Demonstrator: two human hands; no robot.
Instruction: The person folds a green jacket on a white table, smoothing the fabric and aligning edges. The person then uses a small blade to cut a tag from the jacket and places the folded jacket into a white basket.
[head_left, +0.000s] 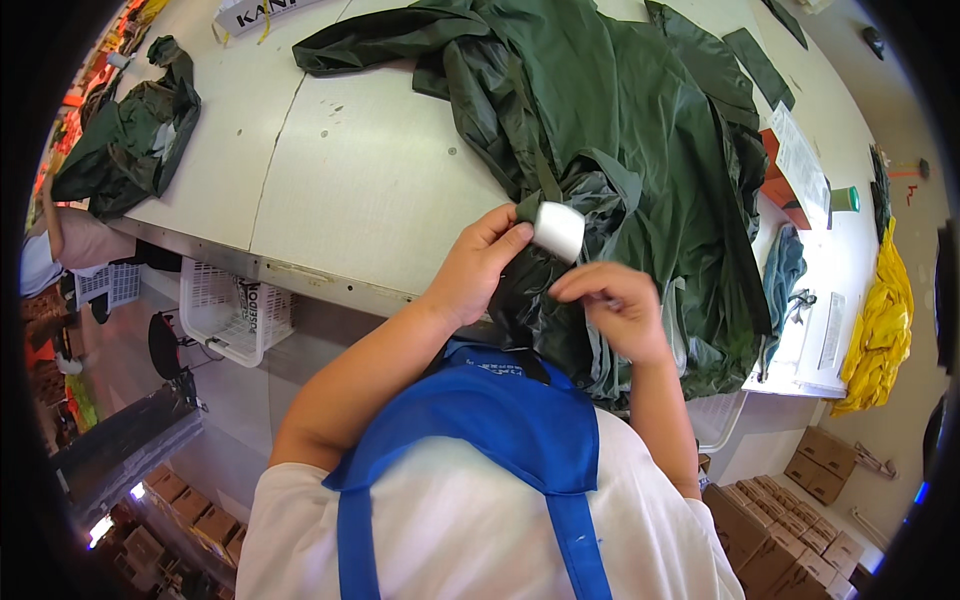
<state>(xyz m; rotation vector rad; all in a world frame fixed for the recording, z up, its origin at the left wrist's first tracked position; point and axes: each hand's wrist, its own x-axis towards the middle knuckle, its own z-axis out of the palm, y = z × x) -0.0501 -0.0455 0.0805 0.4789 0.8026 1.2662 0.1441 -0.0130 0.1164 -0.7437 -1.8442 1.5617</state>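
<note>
A dark green raincoat-like garment [640,150] lies spread over the table, its near part bunched and hanging over the front edge before me. My left hand [470,265] pinches a gathered part of it between thumb and fingers. A glossy white label-like piece [559,232] stands out at those fingertips, against the green cloth; its exact kind is unclear. Just right of and below the white piece, my right hand [615,310] hovers close over the dark folds. Its fingers are loosely bent and a little blurred, with nothing visible in them.
The pale table [370,170] has a metal front edge. Another green garment [135,140] lies at its left end, where a person's arm shows. A white basket [235,310] sits below. Yellow cloth [880,320] hangs at right; cardboard boxes [780,530] stand lower right.
</note>
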